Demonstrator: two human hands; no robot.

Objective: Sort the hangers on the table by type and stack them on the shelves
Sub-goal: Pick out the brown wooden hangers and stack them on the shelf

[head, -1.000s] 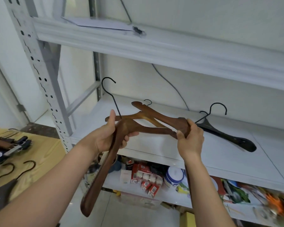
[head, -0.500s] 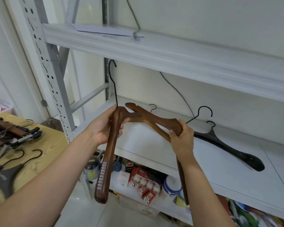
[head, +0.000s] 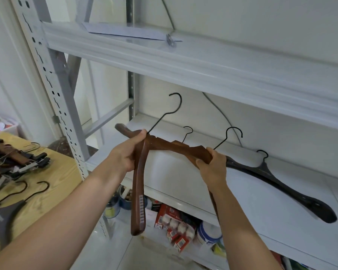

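Both my hands hold brown wooden hangers (head: 139, 191) in front of the middle shelf (head: 261, 203). My left hand (head: 128, 154) grips them near their necks, where a black wire hook rises. My right hand (head: 213, 164) grips the wooden arm farther right. One wooden arm hangs down below my left hand, with a ribbed white strip near its end. Black hangers (head: 281, 184) lie on the shelf to the right of my right hand. More hangers (head: 18, 162) lie on the wooden table (head: 62, 176) at the left.
A white upper shelf (head: 183, 61) with a sheet of paper on it overhangs the middle one. The perforated shelf post (head: 53, 88) stands between table and shelf. Boxes and tubs (head: 176, 227) crowd the lower shelf. A grey cable runs down the back wall.
The wooden hangers have moved closer to the shelf. The tall black hook has tilted from upright toward the right. Both hands have kept their grip.
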